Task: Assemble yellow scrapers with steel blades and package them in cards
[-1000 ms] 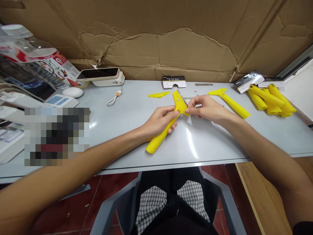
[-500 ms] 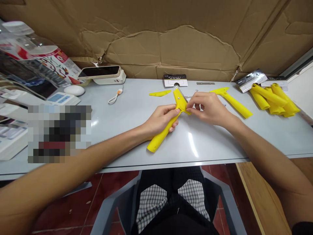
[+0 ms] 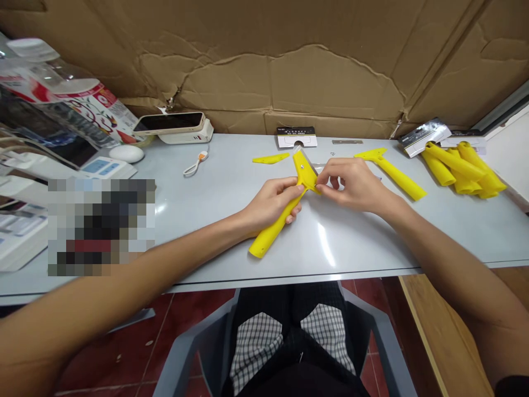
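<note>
We observe the scraper between the two hands, above the middle of the desk; its head points away from us, its handle slants down to the near left. The left hand is wrapped round the handle just below the head, thumb on top, fingertips showing on the far side; the handle's end sticks out below the palm; we cannot tell whether that end touches the desk. The right hand is at the right corner of the head, thumb and forefinger pinching there, other fingers curled; whether the tips grip the blade or the yellow plastic is hidden from us. The blade runs along the right edge of the head; a screw shows in the head's face.

Around the hands we note: a yellow strip beyond the left hand; a card just past the head; small screws beyond the right hand, with a metal strip behind them; a second scraper lying to the right of the right hand; farther right, a pile of yellow handles beside packets.
</note>
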A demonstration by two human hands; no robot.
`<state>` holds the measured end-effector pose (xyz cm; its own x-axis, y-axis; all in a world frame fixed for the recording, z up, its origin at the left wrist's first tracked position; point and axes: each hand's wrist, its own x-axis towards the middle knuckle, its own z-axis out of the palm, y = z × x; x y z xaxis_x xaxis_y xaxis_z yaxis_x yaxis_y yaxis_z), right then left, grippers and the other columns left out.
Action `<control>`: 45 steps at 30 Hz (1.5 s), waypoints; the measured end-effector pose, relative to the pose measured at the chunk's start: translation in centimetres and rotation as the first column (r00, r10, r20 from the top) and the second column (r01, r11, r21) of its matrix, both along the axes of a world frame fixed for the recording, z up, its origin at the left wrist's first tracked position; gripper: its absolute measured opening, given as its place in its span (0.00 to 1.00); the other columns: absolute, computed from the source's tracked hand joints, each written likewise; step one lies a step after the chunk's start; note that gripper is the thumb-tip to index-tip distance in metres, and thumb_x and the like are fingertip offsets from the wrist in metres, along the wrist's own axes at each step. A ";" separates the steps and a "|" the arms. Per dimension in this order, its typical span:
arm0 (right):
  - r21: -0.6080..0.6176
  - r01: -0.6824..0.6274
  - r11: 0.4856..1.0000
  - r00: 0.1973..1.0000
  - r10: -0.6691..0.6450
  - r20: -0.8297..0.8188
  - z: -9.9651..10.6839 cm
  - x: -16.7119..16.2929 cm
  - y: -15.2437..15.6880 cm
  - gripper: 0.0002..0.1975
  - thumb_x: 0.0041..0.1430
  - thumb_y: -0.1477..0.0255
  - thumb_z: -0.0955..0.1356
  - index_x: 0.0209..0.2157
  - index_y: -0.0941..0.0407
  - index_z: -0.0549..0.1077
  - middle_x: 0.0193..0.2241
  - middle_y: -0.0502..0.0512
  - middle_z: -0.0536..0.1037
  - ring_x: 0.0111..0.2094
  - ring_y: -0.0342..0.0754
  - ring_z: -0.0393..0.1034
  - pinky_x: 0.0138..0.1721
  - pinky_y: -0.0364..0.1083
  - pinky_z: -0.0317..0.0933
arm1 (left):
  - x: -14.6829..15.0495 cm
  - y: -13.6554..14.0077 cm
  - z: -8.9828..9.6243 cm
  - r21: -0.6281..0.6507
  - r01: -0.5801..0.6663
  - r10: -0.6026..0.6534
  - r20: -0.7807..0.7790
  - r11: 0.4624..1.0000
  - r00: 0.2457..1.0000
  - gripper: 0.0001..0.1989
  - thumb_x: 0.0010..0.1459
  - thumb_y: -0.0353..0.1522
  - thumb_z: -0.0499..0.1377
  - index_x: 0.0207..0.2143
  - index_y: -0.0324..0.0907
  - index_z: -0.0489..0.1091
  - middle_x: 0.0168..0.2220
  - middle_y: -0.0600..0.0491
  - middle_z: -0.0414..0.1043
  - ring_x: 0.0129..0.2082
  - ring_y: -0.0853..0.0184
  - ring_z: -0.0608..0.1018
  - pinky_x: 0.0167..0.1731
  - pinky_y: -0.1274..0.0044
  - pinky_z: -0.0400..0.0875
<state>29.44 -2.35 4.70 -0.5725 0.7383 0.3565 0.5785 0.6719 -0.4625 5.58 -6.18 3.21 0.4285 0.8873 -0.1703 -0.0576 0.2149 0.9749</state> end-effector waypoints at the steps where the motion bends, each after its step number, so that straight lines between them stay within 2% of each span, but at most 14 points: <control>1: 0.001 0.012 1.000 1.000 -0.012 0.000 0.0 -0.1 0.0 0.06 0.64 0.70 0.71 0.31 0.53 0.80 0.33 0.55 0.84 0.31 0.50 0.72 0.39 0.51 0.63 | 0.0 0.0 -0.1 0.002 0.002 -0.002 0.001 1.000 1.000 0.11 0.79 0.30 0.59 0.38 0.41 0.72 0.21 0.57 0.69 0.16 0.74 0.69 0.21 0.80 0.63; 5: -0.039 0.071 0.997 0.997 -0.072 -0.023 0.1 -0.3 -0.2 0.06 0.62 0.70 0.72 0.31 0.53 0.80 0.32 0.55 0.84 0.30 0.49 0.73 0.38 0.51 0.63 | -0.1 0.0 -0.2 0.013 0.009 -0.009 0.000 1.000 1.000 0.10 0.78 0.32 0.61 0.38 0.41 0.72 0.21 0.58 0.69 0.16 0.74 0.69 0.21 0.79 0.63; 13: -0.243 0.156 0.957 0.978 -0.184 -0.097 0.3 -0.6 -0.3 0.08 0.59 0.65 0.74 0.30 0.54 0.82 0.29 0.54 0.84 0.28 0.49 0.72 0.37 0.52 0.64 | -0.1 0.0 0.1 -0.001 -0.001 0.001 -0.025 1.000 1.000 0.10 0.79 0.29 0.57 0.39 0.41 0.72 0.21 0.57 0.69 0.16 0.73 0.69 0.21 0.79 0.62; 15: -0.219 0.124 0.968 0.985 -0.147 -0.088 0.2 -0.5 -0.3 0.07 0.60 0.66 0.74 0.30 0.53 0.82 0.30 0.54 0.84 0.29 0.49 0.72 0.37 0.52 0.64 | -0.1 -0.1 0.1 -0.006 -0.002 0.002 -0.020 1.000 1.000 0.10 0.79 0.29 0.58 0.39 0.41 0.72 0.21 0.57 0.68 0.16 0.73 0.69 0.20 0.79 0.62; 18: -0.088 0.053 0.995 0.998 -0.056 -0.028 0.2 -0.3 -0.3 0.06 0.61 0.68 0.73 0.30 0.52 0.81 0.31 0.54 0.84 0.30 0.49 0.73 0.40 0.52 0.64 | -0.1 -0.1 0.1 -0.009 0.006 -0.006 -0.013 1.000 1.000 0.10 0.79 0.29 0.58 0.39 0.41 0.73 0.21 0.57 0.69 0.16 0.74 0.69 0.21 0.80 0.62; 20: -0.034 0.047 0.998 0.999 -0.047 -0.001 0.2 -0.2 -0.3 0.05 0.61 0.70 0.72 0.30 0.52 0.80 0.30 0.54 0.83 0.31 0.50 0.73 0.41 0.52 0.63 | -0.1 -0.1 0.1 -0.003 0.006 -0.006 -0.014 1.000 1.000 0.11 0.79 0.29 0.58 0.39 0.40 0.72 0.21 0.57 0.69 0.16 0.74 0.69 0.21 0.80 0.63; 22: -0.040 0.061 0.997 0.998 -0.061 -0.007 0.1 -0.4 -0.3 0.05 0.60 0.71 0.72 0.29 0.53 0.79 0.30 0.54 0.84 0.30 0.49 0.73 0.42 0.52 0.63 | 0.0 -0.1 0.1 0.005 -0.002 0.002 -0.021 1.000 1.000 0.11 0.79 0.28 0.57 0.39 0.40 0.72 0.21 0.57 0.69 0.16 0.74 0.69 0.21 0.80 0.63; 26: -0.170 0.144 0.975 0.987 -0.154 -0.043 0.0 -1.0 -0.5 0.06 0.58 0.71 0.72 0.28 0.54 0.80 0.28 0.52 0.83 0.27 0.47 0.71 0.41 0.52 0.64 | 0.1 -0.1 0.1 0.013 -0.010 0.011 -0.030 1.000 0.999 0.10 0.79 0.28 0.56 0.40 0.40 0.73 0.20 0.58 0.69 0.16 0.74 0.69 0.20 0.80 0.63; 30: -0.373 0.201 0.906 0.957 -0.262 -0.122 -0.1 -1.5 -0.9 0.08 0.59 0.69 0.73 0.26 0.55 0.81 0.27 0.52 0.82 0.26 0.47 0.70 0.35 0.51 0.63 | 0.2 -0.2 0.1 0.019 -0.002 0.002 -0.038 1.000 0.999 0.09 0.79 0.28 0.56 0.43 0.38 0.75 0.20 0.58 0.68 0.15 0.73 0.69 0.20 0.80 0.64; 32: -0.397 0.214 0.892 0.948 -0.287 -0.135 0.0 -1.7 -1.1 0.09 0.59 0.69 0.73 0.26 0.55 0.81 0.26 0.52 0.82 0.25 0.46 0.70 0.34 0.50 0.62 | 0.1 -0.2 0.1 0.016 -0.004 0.005 -0.038 1.000 0.999 0.09 0.79 0.28 0.56 0.44 0.38 0.75 0.20 0.58 0.69 0.16 0.73 0.69 0.20 0.80 0.64; 35: -0.327 0.235 0.915 0.949 -0.289 -0.124 0.2 -1.6 -1.0 0.11 0.62 0.69 0.74 0.24 0.55 0.80 0.24 0.51 0.80 0.24 0.45 0.69 0.35 0.51 0.62 | 0.0 -0.1 0.1 -0.009 -0.017 0.017 -0.003 1.000 1.000 0.09 0.79 0.28 0.56 0.44 0.38 0.75 0.20 0.57 0.69 0.16 0.73 0.69 0.20 0.80 0.64; 39: -0.262 0.191 0.946 0.945 -0.249 -0.213 0.8 -0.6 -0.5 0.11 0.66 0.65 0.75 0.31 0.55 0.83 0.31 0.55 0.84 0.28 0.47 0.72 0.33 0.51 0.65 | -0.1 0.3 0.1 -0.082 -0.024 0.032 0.086 0.996 0.996 0.08 0.78 0.30 0.59 0.43 0.39 0.75 0.21 0.57 0.68 0.16 0.73 0.68 0.19 0.81 0.62; 42: -0.107 0.085 0.991 0.959 -0.110 -0.260 0.8 0.3 -0.1 0.05 0.65 0.67 0.77 0.39 0.54 0.86 0.39 0.56 0.84 0.29 0.47 0.72 0.35 0.51 0.68 | 0.0 0.4 0.5 -0.140 -0.071 0.090 0.137 0.988 0.986 0.07 0.76 0.30 0.61 0.40 0.38 0.75 0.24 0.56 0.69 0.17 0.75 0.67 0.18 0.82 0.60; 45: 0.030 -0.040 0.999 0.977 0.046 -0.210 0.0 0.7 0.4 0.06 0.66 0.71 0.76 0.42 0.51 0.89 0.42 0.56 0.85 0.30 0.47 0.72 0.36 0.51 0.68 | 0.3 0.3 0.9 -0.171 -0.099 0.124 0.147 0.980 0.981 0.09 0.77 0.28 0.59 0.39 0.39 0.73 0.24 0.56 0.69 0.17 0.75 0.67 0.17 0.82 0.59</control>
